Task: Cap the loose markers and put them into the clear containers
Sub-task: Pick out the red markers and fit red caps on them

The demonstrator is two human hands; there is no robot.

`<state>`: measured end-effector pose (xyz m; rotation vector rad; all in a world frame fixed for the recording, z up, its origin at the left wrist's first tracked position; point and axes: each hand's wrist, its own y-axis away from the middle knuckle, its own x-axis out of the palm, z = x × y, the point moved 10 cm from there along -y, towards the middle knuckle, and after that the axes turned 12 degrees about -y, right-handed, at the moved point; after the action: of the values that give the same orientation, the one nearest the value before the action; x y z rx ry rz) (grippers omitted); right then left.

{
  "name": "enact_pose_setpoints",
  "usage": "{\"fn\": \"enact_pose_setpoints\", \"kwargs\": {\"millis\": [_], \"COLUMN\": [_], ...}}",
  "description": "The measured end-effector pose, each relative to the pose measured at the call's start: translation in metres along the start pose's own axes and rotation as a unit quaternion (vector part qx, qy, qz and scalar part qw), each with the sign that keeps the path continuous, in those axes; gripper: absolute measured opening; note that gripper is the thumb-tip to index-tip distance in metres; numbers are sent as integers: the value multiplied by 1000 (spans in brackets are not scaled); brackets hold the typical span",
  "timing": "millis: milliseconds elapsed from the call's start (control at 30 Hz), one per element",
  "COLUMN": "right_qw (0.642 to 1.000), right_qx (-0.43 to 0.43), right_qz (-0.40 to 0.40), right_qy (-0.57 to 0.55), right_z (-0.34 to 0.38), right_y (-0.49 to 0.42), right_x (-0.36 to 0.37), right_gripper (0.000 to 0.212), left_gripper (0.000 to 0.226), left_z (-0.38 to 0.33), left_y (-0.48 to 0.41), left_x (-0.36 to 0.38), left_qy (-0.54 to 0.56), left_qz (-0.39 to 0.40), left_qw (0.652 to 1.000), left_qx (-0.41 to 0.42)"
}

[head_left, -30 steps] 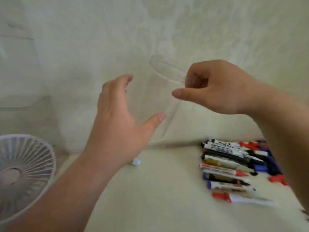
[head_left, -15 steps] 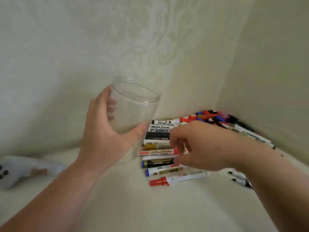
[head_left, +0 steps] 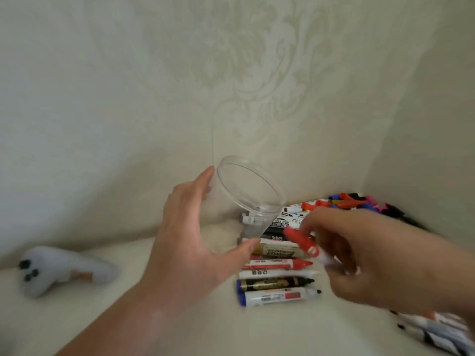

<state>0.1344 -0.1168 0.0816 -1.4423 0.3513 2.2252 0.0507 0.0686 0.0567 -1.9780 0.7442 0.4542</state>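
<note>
The left hand (head_left: 187,237) grips a clear round container (head_left: 246,201). Its fingers curl behind the far wall and the thumb presses the near side low down, so the fingers are clamped on the plastic. The container is tilted, with its open mouth leaning to the right and toward the camera. Nothing shows inside it, and I cannot tell whether its base touches the cream surface (head_left: 128,317). The right hand (head_left: 372,255), smeared by blur, has its fingers curled round the pale barrel of a red-capped marker (head_left: 302,240). The marker is held slantwise, with the cap end pointing up and left, just beside the container's lower wall but outside its rim. Under and between the two hands a row of markers lies side by side on the surface. They include a gold-labelled marker (head_left: 277,249), an uncapped red-tipped marker (head_left: 280,264), a plain white marker (head_left: 277,273), a black-and-gold marker (head_left: 275,282) with a blue end, and nearest the camera a white marker with a blue end (head_left: 280,296) and a bare black tip. Behind them, in the corner where the walls meet, is a heap of loose caps and markers (head_left: 352,200) in red, blue, pink and black. More markers (head_left: 442,332) lie at the lower right edge, too blurred to read. Well apart on the left rests a white plush toy (head_left: 59,268) with black dots. The patterned wallpaper (head_left: 257,73) fills the background.
</note>
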Motion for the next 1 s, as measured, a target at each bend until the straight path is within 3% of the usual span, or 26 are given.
{"fn": "enact_pose_setpoints", "kwargs": {"millis": [33, 100, 167, 300, 433, 567, 633, 700, 733, 800, 900, 1000], "right_qw": [995, 946, 899, 832, 851, 923, 921, 887, 893, 936, 973, 983], "right_qx": [-30, -121, -191, -218, -154, -77, -58, -134, -189, -274, -201, -133], "right_qz": [-59, -175, -244, -322, -316, -288, -320, -394, -376, -222, -9, 26], "right_qy": [-77, -243, -310, -396, -389, -242, -216, -200, -160, -7, 112, 120], "right_z": [7, 21, 33, 46, 47, 39, 31, 40, 54, 76, 45, 22], "right_y": [3, 9, 5, -24, -57, -77, -64, -19, 2, 31, 44, 41], "right_x": [-29, -85, -118, -124, -86, -53, -51, -53, -40, 23, 91, 93], "right_gripper": [51, 73, 83, 71, 52, 55, 60, 44, 35, 30, 22, 15], "left_gripper": [108, 107, 107, 107, 107, 107, 108, 110, 111, 112, 115, 119], "left_z": [1, 3, 2, 2, 5, 9, 13, 23, 27, 39, 54, 49], "left_y": [1, 2, 1, 2, 2, 2, 1, 1, 1, -1, -4, -6], "left_x": [0, -1, 0, 0, -2, -4, -6, -8, -9, -9, -7, -14], "left_qy": [1, 1, 7, 19, 14, 36, 51, 63, 68, 70, 79, 52], "left_qz": [0, -4, -5, -9, -18, -23, -27, -34, -38, -45, -58, -89], "left_qw": [1000, 1000, 1000, 1000, 1000, 998, 996, 992, 990, 985, 982, 986], "left_qx": [-6, -9, -8, -8, -21, -51, -73, -103, -120, -151, -163, -131]}}
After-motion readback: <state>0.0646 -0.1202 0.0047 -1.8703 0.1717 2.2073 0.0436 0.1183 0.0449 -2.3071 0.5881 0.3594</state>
